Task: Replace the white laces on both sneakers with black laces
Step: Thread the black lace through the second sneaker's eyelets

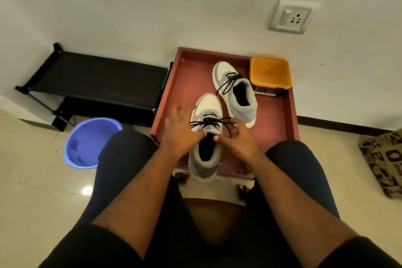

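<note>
Two grey and white sneakers sit on a reddish-brown tray (280, 115). The near sneaker (206, 143) carries a black lace (210, 123) tied across its tongue, loose ends trailing right. My left hand (180, 130) lies on its left side, fingers spread and blurred, thumb at the tongue. My right hand (237, 137) rests at the sneaker's right side, thumb on the tongue, fingers loosely bent beside a lace end. The far sneaker (236, 91) also has a black lace (228, 81), its ends hanging left.
An orange tub (270, 74) stands at the tray's far right corner. A blue bucket (89, 141) sits on the floor to the left, by a black shoe rack (93, 80). A patterned bag (385, 161) lies at the right. My knees flank the tray.
</note>
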Demonstrator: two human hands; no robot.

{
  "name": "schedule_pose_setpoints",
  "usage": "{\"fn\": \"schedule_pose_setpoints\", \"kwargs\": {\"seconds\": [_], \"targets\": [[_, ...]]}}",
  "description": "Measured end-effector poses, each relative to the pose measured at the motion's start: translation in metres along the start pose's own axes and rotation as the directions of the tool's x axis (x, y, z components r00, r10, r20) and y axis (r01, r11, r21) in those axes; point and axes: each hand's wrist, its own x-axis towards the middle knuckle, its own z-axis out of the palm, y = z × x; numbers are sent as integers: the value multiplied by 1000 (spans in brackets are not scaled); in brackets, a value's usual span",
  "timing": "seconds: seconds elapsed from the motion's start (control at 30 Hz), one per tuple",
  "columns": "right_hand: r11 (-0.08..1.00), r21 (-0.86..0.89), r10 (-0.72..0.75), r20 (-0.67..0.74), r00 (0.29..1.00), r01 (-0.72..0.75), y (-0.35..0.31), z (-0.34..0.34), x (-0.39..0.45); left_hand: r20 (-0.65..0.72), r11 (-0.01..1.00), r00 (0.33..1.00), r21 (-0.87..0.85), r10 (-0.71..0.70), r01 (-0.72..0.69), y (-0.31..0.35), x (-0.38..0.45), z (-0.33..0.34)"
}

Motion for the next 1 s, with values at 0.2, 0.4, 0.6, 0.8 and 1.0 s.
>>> {"fn": "schedule_pose_setpoints", "kwargs": {"seconds": [0.2, 0.4, 0.6, 0.8, 1.0], "targets": [[974, -210, -102, -61, 993, 87, -1, 18, 9, -12, 997, 999, 71, -31, 32, 1, 5, 14], [889, -389, -321, -154, 935, 241, -11, -12, 19, -81, 952, 996, 302, -25, 48, 11, 3, 8], [415, -899, -246, 36, 969, 139, -5, -48, 48, 326, 690, 929, 633, 173, -351, 27, -25, 32], [492, -835, -275, 118, 954, 245, -17, -34, 50, 136, 683, 962, 681, 236, -264, 18, 16, 45], [600, -738, -284, 163, 945, 308, -29, -12, 55, 162, 691, 958, 665, 237, -283, 21, 74, 35]]}}
